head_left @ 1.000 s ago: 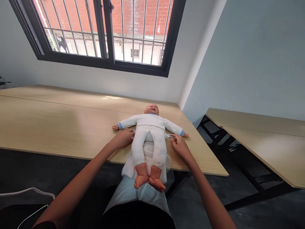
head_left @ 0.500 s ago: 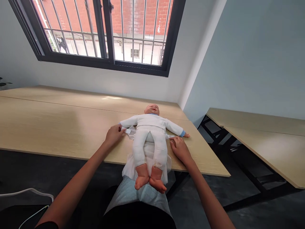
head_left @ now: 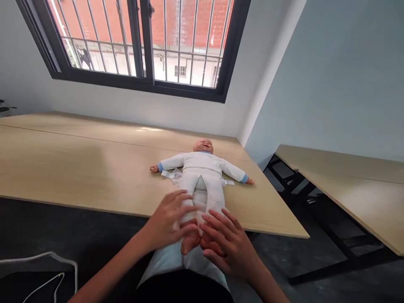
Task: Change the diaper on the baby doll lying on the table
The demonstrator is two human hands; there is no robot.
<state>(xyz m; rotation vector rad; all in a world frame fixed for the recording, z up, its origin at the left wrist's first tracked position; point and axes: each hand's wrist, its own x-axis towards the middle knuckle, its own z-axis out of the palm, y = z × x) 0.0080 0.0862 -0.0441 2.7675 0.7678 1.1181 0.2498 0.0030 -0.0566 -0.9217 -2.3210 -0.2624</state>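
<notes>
Doll [head_left: 202, 166] on its back on a desk [head_left: 94, 168], below a window [head_left: 139, 46].

Its head points toward the wall, and its feet reach past the desk's near edge, over the person's lap [head_left: 183, 261]. The left hand [head_left: 168, 221] and right hand [head_left: 224, 240] lie on the lower legs and feet. A diaper tab [head_left: 172, 176] sits left of the hips. A second desk [head_left: 341, 181] stands right; a cable [head_left: 41, 273] lies lower left, off the desk.

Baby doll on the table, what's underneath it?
A white diaper lies under the baby doll, tabs showing at both sides. Its middle is hidden by the doll, left hand and right hand.
</notes>
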